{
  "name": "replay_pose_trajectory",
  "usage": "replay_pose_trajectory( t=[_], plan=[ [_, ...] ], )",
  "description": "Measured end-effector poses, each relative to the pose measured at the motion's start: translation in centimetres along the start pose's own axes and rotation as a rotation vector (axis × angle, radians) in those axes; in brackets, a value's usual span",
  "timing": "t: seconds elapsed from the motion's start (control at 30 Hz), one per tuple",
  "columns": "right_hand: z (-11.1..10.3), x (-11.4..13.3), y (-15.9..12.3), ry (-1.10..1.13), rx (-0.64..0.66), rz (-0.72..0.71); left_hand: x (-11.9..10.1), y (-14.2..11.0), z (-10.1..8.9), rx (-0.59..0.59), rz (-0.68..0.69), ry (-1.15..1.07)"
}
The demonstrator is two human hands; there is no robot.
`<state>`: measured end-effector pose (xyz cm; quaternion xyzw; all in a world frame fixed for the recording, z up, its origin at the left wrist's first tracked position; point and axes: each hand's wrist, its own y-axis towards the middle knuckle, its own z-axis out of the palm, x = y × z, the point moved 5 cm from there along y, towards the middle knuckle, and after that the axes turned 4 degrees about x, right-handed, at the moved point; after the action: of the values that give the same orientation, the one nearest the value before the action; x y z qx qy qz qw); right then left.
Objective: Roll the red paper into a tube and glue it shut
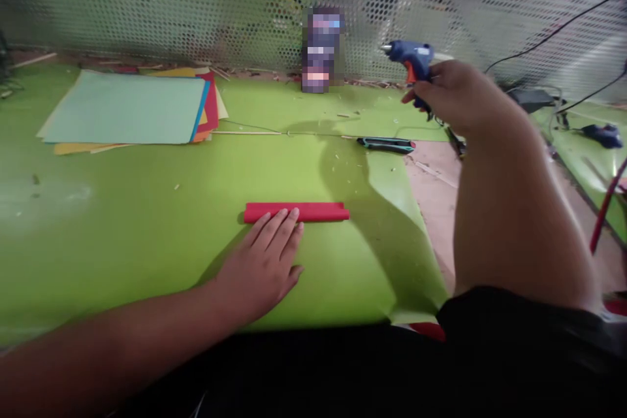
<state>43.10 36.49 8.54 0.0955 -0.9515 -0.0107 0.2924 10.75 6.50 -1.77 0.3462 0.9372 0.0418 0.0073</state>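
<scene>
A strip of red paper (313,211), rolled or folded along its length, lies crosswise on the green table covering. My left hand (267,258) rests on it with outstretched fingers, the fingertips touching its near side and top. Up at the right, my right hand (441,91) is closed around the handle of a blue hot glue gun (414,55) with an orange trigger. The gun is held above the table, its metal nozzle facing left. Between the two hands, farther back, lies a black and teal utility knife (386,145).
A stack of coloured paper sheets (127,108) lies at the back left. A phone (321,49), its screen blurred, leans against the perforated metal panel (220,6). Cables and a second blue tool (602,136) are at the right. Small scraps dot the green covering (147,228).
</scene>
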Motion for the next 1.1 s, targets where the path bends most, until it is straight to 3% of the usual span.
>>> replay_pose_trajectory(
  t=[0.07,0.17,0.27,0.37,0.57,0.77,0.93,1.1],
  plan=[
    [-0.1,1.8,-3.2,0.174,0.043,0.061,0.0,0.0,0.0,0.001,-0.002,0.006],
    [1.2,4.9,-7.4,0.497,0.131,-0.002,0.0,0.0,0.1,0.002,-0.006,0.001],
    [3.6,7.0,-10.4,0.521,0.239,-0.059,-0.1,0.0,0.2,-0.008,-0.003,0.005],
    [6.3,7.7,-11.8,0.608,0.295,0.012,-0.1,-0.1,0.3,-0.007,-0.005,0.013],
    [10.5,9.6,-10.7,0.781,0.497,0.007,-0.2,-0.1,0.2,-0.003,-0.004,0.000],
    [13.9,11.9,-8.6,0.630,0.691,-0.128,-0.4,0.0,0.2,-0.005,-0.012,-0.004],
    [16.6,11.9,-8.5,0.423,0.655,-0.103,-0.4,0.1,0.0,-0.005,-0.006,-0.011],
    [17.1,12.5,-9.2,0.194,0.548,-0.155,-0.3,0.1,-0.1,0.008,-0.009,-0.018]
  ],
)
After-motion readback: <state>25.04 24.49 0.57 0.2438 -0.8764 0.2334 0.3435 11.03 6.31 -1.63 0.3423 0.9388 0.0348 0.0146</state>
